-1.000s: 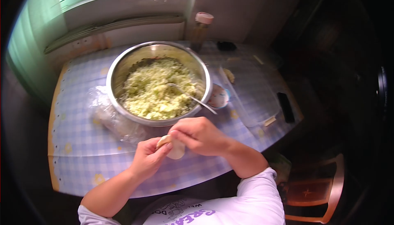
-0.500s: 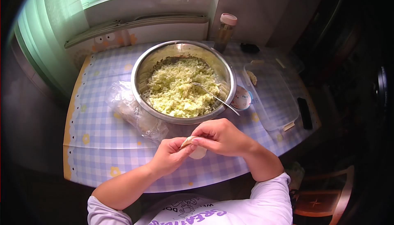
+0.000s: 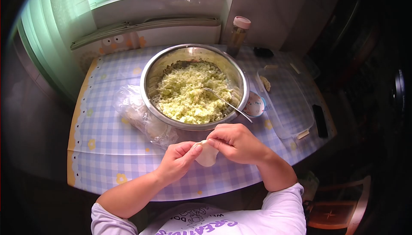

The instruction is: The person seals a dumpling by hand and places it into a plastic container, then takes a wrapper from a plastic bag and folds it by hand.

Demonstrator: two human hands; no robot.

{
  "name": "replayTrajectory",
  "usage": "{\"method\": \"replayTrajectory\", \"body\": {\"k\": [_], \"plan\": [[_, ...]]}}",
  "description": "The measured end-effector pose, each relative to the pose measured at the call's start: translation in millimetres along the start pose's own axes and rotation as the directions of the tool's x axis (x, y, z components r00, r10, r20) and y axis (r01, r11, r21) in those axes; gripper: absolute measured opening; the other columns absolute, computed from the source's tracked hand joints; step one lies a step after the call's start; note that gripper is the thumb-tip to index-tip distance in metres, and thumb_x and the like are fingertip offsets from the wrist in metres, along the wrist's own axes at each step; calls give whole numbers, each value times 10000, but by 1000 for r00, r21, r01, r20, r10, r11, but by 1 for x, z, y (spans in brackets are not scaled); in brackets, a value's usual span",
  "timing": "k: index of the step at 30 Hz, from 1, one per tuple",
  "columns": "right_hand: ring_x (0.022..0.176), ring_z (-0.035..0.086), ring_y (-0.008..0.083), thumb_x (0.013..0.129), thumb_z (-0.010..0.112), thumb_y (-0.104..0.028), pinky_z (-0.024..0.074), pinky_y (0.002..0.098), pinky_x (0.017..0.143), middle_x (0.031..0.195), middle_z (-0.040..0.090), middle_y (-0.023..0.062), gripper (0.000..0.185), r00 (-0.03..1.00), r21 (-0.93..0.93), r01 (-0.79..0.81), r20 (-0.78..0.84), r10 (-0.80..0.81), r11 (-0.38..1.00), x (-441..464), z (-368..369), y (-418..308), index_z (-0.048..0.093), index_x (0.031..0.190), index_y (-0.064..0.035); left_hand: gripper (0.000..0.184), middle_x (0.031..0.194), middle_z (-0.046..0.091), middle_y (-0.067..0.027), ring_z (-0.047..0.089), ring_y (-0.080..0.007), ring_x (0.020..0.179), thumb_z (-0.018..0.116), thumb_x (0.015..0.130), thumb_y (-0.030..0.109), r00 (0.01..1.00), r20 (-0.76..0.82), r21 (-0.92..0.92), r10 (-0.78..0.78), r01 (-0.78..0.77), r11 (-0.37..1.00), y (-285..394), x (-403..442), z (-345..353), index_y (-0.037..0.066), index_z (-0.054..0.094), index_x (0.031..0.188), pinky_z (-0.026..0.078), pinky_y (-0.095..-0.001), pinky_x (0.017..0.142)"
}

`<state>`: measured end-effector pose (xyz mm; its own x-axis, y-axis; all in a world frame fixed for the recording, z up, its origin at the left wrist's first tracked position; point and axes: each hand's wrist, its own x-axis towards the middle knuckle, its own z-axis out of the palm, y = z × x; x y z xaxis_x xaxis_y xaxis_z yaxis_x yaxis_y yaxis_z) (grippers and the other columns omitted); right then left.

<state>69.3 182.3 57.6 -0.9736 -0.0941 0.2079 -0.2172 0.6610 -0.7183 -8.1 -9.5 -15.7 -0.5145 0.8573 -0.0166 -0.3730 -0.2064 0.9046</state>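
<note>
Pale dough (image 3: 207,157) hangs over the bench (image 3: 128,162), just in front of the steel bowl (image 3: 189,126), its upper edge pinched by left hand (image 3: 177,160) and right hand (image 3: 236,143); press evenly along it, without stretching the sheet.

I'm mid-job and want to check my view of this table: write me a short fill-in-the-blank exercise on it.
1. The left hand and the right hand both pinch a thin piece of ____.
2. The plastic bag lies on the picture's ____ side of the metal bowl.
3. The bottle has a lid coloured ____.

Missing words: dough; left; pink.
</note>
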Motion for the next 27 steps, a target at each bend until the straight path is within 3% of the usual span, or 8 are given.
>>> {"method": "replayTrajectory", "body": {"k": [7,10,13,19,22,27], "plan": [[704,646,230,835,672,-158,509,328,653,802,655,108,161,998,78,-39,42,36,996,-1,1,-5,665,921,-22,238,970,666,-20,588,-64,871,572,964,164,999,11,155,-50,48,987,4,-2,3,-13,631,1112,489,-224,763],[703,639,238,833,671,-138,503,332,641,802,645,106,135,996,70,-47,77,42,996,0,2,-6,650,899,-23,236,985,669,-60,616,-105,904,603,940,128,997,70,112,-44,36,993,3,-3,1,-29,618,1115,509,-257,802],[682,611,210,831,664,-76,485,307,598,772,628,88,66,1000,31,7,-1,-7,999,0,4,-7,646,864,-22,227,963,669,-34,605,-77,882,607,935,119,997,66,87,-46,40,995,2,-2,1,-17,621,1117,502,-235,781],[686,608,218,846,644,-80,478,308,612,770,625,94,69,1000,20,29,-7,-29,999,0,3,-7,636,857,-13,214,960,670,-37,606,-77,870,609,933,113,1000,0,94,-13,13,995,1,-2,2,-24,623,1097,503,-233,770],[727,638,259,851,615,-92,490,343,646,811,645,134,107,997,131,-82,4,82,988,0,2,-6,641,900,1,200,957,670,-41,606,-78,861,605,935,112,1000,-24,80,-8,10,997,0,-1,0,-27,625,1078,501,-230,754],[745,652,261,865,608,-117,499,341,672,833,665,147,162,997,164,-74,35,69,984,0,-2,1,657,949,13,195,953,669,-40,601,-75,856,602,939,118,1000,-26,27,-6,6,1000,1,0,1,-29,624,1065,496,-226,750]]}}
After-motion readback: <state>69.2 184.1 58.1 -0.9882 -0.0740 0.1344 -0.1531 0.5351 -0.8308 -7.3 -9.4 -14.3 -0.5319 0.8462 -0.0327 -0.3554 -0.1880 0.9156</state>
